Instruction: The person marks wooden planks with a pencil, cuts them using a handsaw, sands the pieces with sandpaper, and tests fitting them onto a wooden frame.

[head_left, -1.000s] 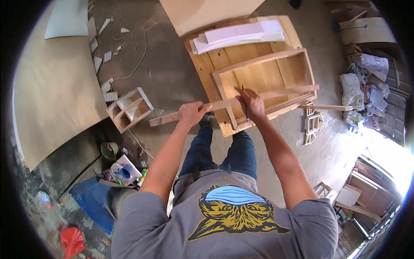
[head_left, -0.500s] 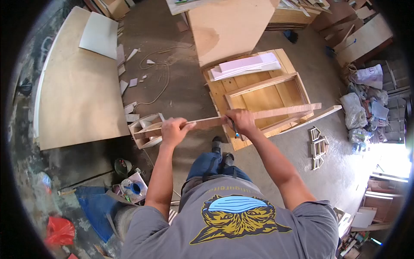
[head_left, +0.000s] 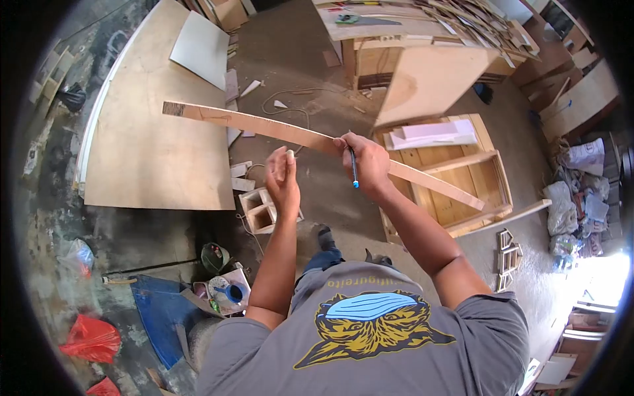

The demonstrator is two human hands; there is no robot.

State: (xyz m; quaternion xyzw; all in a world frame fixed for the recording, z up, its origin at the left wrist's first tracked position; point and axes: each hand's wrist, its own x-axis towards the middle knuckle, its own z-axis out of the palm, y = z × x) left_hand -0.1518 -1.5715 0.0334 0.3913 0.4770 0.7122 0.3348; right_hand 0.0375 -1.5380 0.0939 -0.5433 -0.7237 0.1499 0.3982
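A long, thin wooden strip slants across in front of me, its dark-grained end up at the left and its other end lower at the right. My right hand is closed round the strip near its middle. That same hand also keeps a dark pencil with a blue end, pointing down. My left hand is off the strip, just below it, fingers raised and loosely apart with nothing in them. Behind the strip's right part lies a wooden frame on a low plank table.
A large plywood sheet leans at the left. By my feet stands a small wooden box with compartments. White boards lie on the low table beside an upright panel. Plastic bags and a small wooden frame piece are on the right.
My left hand has let go of the strip. The strip's left end has swung up, with my right hand still gripping it. My view has shifted, showing more of the back workbench.
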